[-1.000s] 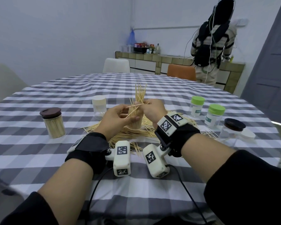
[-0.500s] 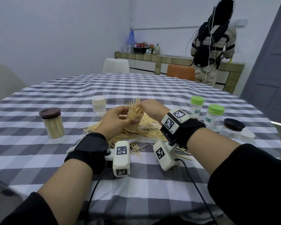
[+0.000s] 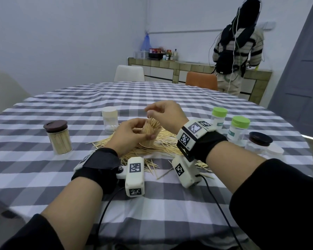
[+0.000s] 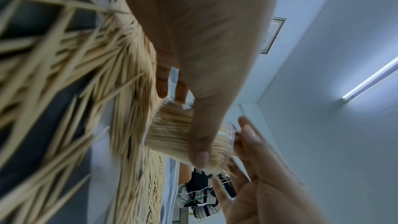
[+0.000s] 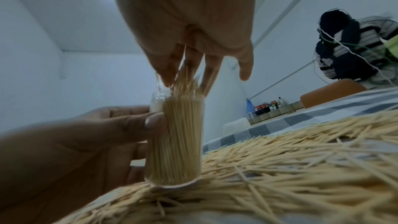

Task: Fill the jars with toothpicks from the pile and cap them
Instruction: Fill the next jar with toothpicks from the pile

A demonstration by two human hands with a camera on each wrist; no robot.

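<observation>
- Head view: your left hand point(image 3: 132, 134) grips the jar point(image 3: 149, 135), which stands on the pile point(image 3: 163, 145) mid-worktop; your right hand point(image 3: 163, 114) pinches the sticks standing proud of its mouth. Keep the jar upright.
- Left wrist view: your thumb wraps the jar point(image 4: 185, 135). Hold firmly, I'd judge, so pressing doesn't tip it.
- Right wrist view: your fingers point(image 5: 165, 67) are closed on the raised toothpicks point(image 5: 189, 83). Ease them down evenly until they sit below the rim, ready for capping.

dim, bluish | ceiling tube point(image 4: 370, 79) glares | wrist cams blurred | head cam edges bowed
</observation>
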